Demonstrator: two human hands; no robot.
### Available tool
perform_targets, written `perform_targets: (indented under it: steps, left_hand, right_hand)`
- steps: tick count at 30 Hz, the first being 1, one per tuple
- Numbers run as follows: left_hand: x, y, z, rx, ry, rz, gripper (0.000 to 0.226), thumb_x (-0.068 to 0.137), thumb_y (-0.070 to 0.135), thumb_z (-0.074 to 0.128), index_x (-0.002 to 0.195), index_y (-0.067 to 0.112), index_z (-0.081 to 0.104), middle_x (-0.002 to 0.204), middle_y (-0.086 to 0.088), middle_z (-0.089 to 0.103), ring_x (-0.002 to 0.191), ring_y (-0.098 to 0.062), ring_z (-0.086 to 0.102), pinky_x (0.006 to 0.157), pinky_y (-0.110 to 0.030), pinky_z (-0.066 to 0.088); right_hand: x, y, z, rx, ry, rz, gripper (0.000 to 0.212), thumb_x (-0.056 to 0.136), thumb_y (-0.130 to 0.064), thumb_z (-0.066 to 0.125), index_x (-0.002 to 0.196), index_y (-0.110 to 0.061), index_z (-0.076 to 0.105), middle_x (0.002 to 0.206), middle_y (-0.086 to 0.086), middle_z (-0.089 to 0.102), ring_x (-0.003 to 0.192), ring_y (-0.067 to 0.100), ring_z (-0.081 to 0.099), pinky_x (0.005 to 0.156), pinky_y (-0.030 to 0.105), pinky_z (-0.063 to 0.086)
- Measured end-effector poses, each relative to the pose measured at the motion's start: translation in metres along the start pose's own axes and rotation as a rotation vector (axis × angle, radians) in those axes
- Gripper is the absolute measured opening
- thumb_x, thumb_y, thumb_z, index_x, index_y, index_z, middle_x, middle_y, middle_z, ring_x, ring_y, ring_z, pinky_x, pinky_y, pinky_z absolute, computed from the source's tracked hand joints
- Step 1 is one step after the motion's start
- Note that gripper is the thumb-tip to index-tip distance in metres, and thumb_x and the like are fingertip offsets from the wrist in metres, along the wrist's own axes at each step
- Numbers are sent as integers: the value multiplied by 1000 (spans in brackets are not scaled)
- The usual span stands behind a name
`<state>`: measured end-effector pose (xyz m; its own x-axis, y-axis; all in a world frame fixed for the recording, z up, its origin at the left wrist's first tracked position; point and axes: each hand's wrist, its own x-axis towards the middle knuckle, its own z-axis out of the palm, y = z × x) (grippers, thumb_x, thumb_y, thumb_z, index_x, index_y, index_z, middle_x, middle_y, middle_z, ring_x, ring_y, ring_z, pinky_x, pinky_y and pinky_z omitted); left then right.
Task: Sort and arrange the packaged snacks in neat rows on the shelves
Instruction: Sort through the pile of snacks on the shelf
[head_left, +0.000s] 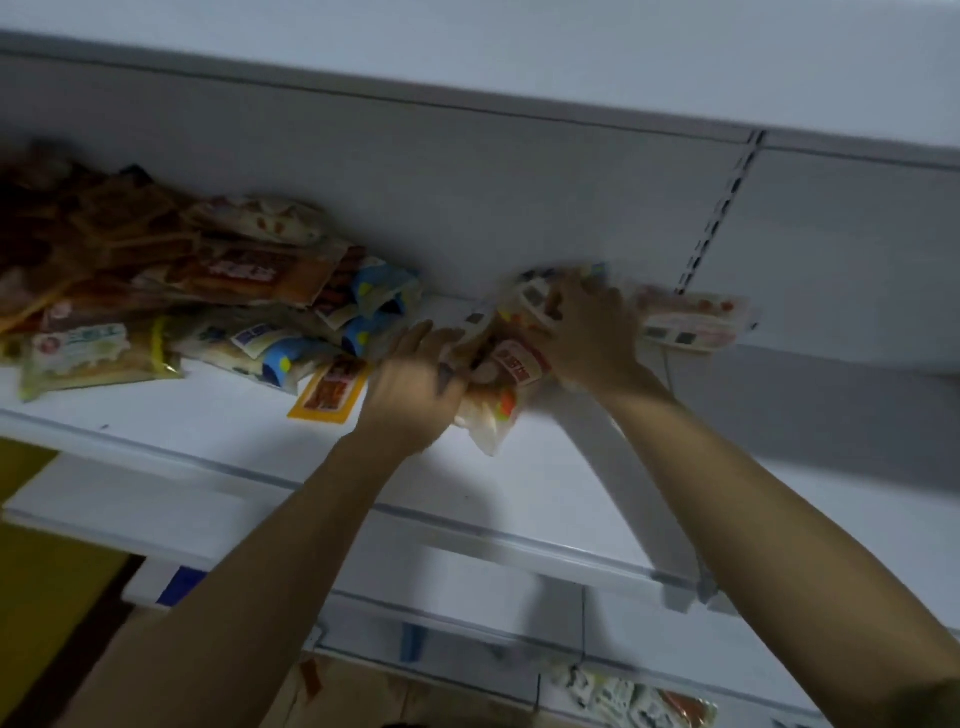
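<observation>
Packets fill the left of the frame: a loose heap of brown, orange and red plastic snack packets (130, 260) lies on the white metal shelf (208, 421), with blue-and-white packets (358, 306) at its right edge and one flat yellow-bordered packet (330, 392) just in front. At centre, the left hand (415, 384) reaches in with fingers fairly straight and close together, pressing against the left side of a small bundle of clear and white packets with red labels (511, 364). The right hand (587, 332) lies over the bundle's upper right, fingers curled down onto it. Blur hides the exact grip. Right of that hand, a white-and-red packet (691, 319) lies at the shelf's back, against the grey back panel (519, 197).
</observation>
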<state>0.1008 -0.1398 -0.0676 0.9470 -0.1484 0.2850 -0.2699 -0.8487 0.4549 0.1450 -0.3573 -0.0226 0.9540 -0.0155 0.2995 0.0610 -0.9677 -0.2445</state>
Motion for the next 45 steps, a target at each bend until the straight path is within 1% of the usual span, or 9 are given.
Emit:
perform_targets:
  steps: [4,8,12,17,23,30,36,41,45]
  left_hand:
    - [-22,-46,-40,-4,146,-123,42,87,34,49,115,8,66,108,-15,64,102,-34,58,85,-45,51]
    - [-47,-83,-58,44,228,-162,23,89,20,53,99,12,72,93,-11,68,85,-32,62,72,-37,45]
    - [-52,-102,-67,58,72,-103,19,96,27,60,105,21,76,101,-3,68,90,-23,63,74,-31,45]
    - [-35,-129,-112,-86,353,-121,19,89,18,55,88,6,70,82,-10,67,71,-25,59,66,-35,46]
    - [-6,-191,-147,-693,230,-452,16,91,14,58,76,19,64,62,2,60,58,-21,55,63,-36,45]
    - [1,-209,-169,-1778,236,-671,45,98,34,63,136,11,58,125,-12,73,113,-27,72,90,-43,60]
    - [22,-217,-189,-1678,166,-672,42,103,20,56,141,3,56,131,-22,67,109,-33,70,71,-37,63]
    - [18,-247,-219,-1735,99,-643,37,105,16,52,139,2,56,128,-21,70,117,-36,68,104,-56,52]
    - [2,-258,-234,-1695,61,-714,33,106,14,47,133,1,59,122,-21,72,107,-31,73,78,-43,65]
  right_hand:
    - [-17,-23,5,96,116,-56,39,87,-57,56,108,-26,68,132,10,53,126,39,45,102,50,40]
    - [-47,-79,22,311,132,-221,15,83,-28,63,95,-19,64,114,6,56,106,29,52,82,33,41]
    - [-54,-147,53,394,-90,-365,30,82,-20,59,112,-16,63,118,12,55,107,33,56,87,40,50]
    - [-16,-211,60,648,-90,-90,29,92,-17,61,122,-16,60,122,8,63,112,29,59,89,34,46]
    - [38,-270,75,-1,-211,-400,79,74,-37,78,146,-39,44,158,4,30,148,38,21,114,61,27]
    - [7,-304,58,231,155,-434,35,92,-21,49,115,-26,76,107,3,76,98,31,67,79,40,54]
    - [-35,-337,39,473,211,-511,21,96,-35,66,103,-21,79,103,-7,76,100,13,67,87,34,52]
    - [-18,-354,40,754,368,-333,25,99,-18,52,89,-11,74,95,-3,72,95,9,62,86,31,47]
    - [-4,-361,41,891,101,-38,10,98,-27,60,103,-31,67,106,-10,69,96,-3,63,78,17,47]
